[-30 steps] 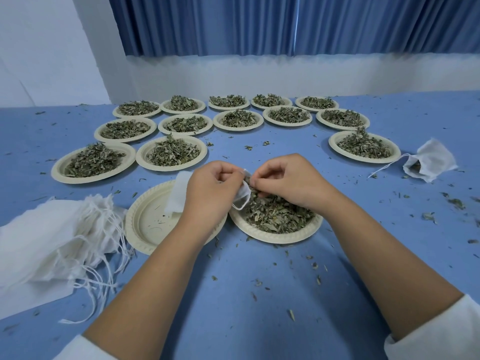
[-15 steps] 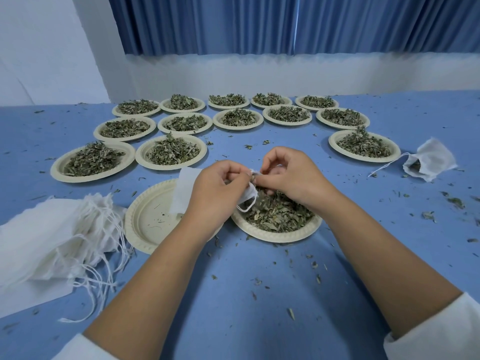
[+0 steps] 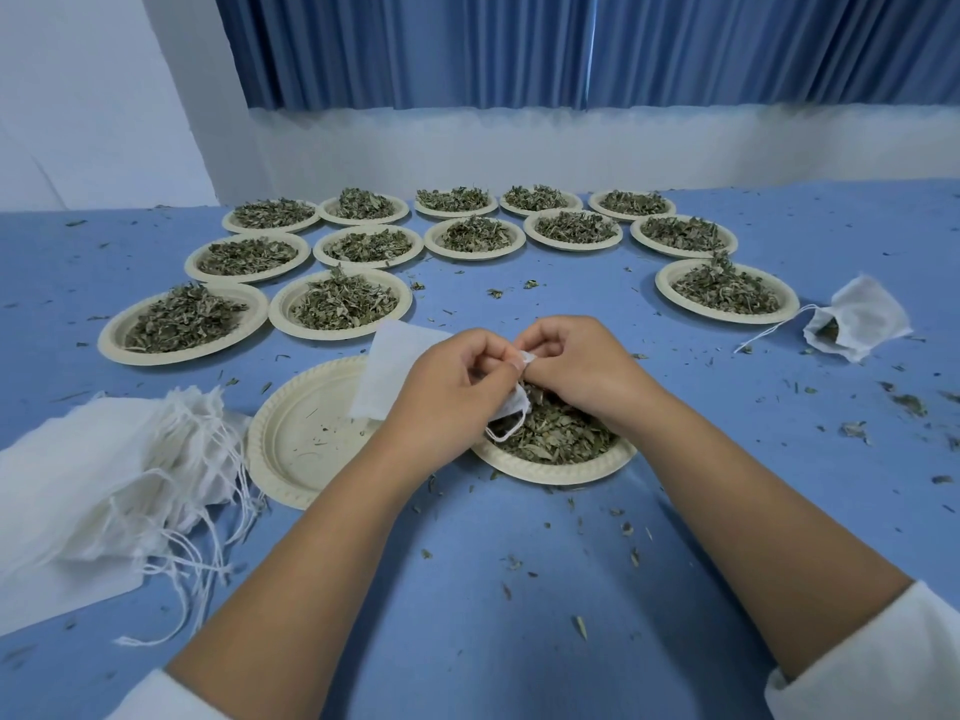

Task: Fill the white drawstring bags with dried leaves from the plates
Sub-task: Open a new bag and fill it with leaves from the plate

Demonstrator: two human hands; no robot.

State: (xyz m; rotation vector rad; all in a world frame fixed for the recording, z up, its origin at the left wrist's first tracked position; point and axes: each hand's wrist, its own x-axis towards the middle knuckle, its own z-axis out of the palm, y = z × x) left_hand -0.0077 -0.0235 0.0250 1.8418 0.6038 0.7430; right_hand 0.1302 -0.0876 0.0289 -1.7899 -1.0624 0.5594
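Observation:
A white drawstring bag [image 3: 387,368] is held between both hands above the near plates. My left hand [image 3: 447,392] grips its mouth, and the bag's body trails left over an empty plate [image 3: 296,433]. My right hand [image 3: 576,366] pinches the opposite edge of the mouth, fingers curled. A loop of drawstring [image 3: 506,428] hangs below the hands. Under them sits a plate of dried leaves [image 3: 556,444]. Whether any leaves are inside the bag is hidden.
A pile of white drawstring bags [image 3: 98,491] lies at the left. A bag with leaves in it [image 3: 857,324] lies at the right. Several plates heaped with dried leaves [image 3: 343,304] stand in rows behind. Leaf crumbs litter the blue table [image 3: 493,589].
Both hands have risen slightly and drawn closer together at the bag's mouth. The bag's free end has lifted a little over the empty plate.

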